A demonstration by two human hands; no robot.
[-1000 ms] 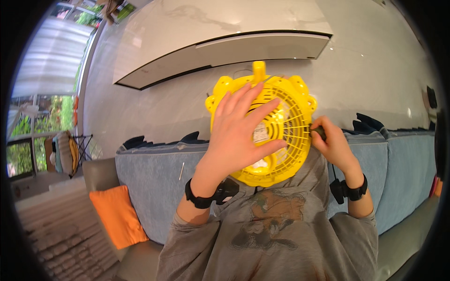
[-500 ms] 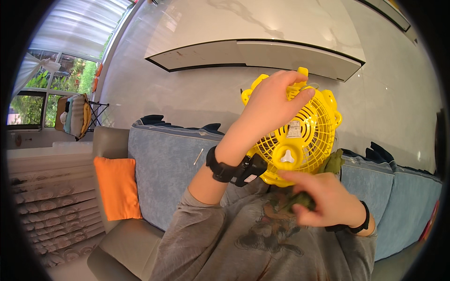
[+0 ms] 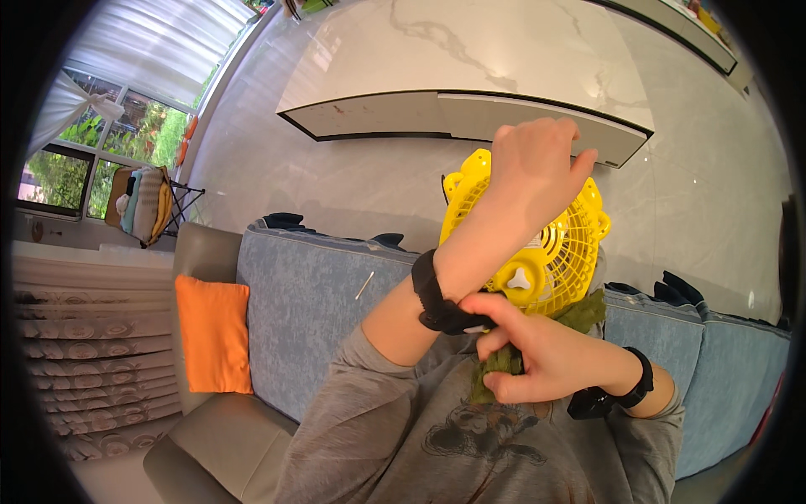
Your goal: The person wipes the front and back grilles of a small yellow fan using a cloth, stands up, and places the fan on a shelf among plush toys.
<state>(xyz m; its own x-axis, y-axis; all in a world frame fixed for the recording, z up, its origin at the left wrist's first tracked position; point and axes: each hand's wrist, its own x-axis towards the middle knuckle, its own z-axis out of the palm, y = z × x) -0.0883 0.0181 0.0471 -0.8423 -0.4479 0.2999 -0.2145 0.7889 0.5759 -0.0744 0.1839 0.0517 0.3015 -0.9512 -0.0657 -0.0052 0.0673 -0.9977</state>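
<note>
A yellow fan [image 3: 550,294] with a slatted round cage and a white three-armed knob stands tilted in front of my body. My left hand [image 3: 537,168] is bent over the fan's top edge, fingers curled; the part they grip is hidden behind the hand. My right hand [image 3: 550,357] is closed around a crumpled green cloth [image 3: 499,370], part of which shows again beside the fan's lower right edge. The index finger of that hand overlaps the black device on my left wrist [image 3: 453,315]; whether they touch, I cannot tell.
A blue sofa cover [image 3: 319,311] spreads on both sides of me, with a cotton swab [image 3: 364,286] on it at left. An orange cushion [image 3: 214,336] leans by the armrest. Ahead stands a low marble-topped table [image 3: 470,55]. A folding rack with cloths [image 3: 147,206] is by the window.
My right hand has moved left and up with the green cloth, toward my left wrist. My left hand has shifted slightly right and covers more of the fan. The whole view has tilted a little.
</note>
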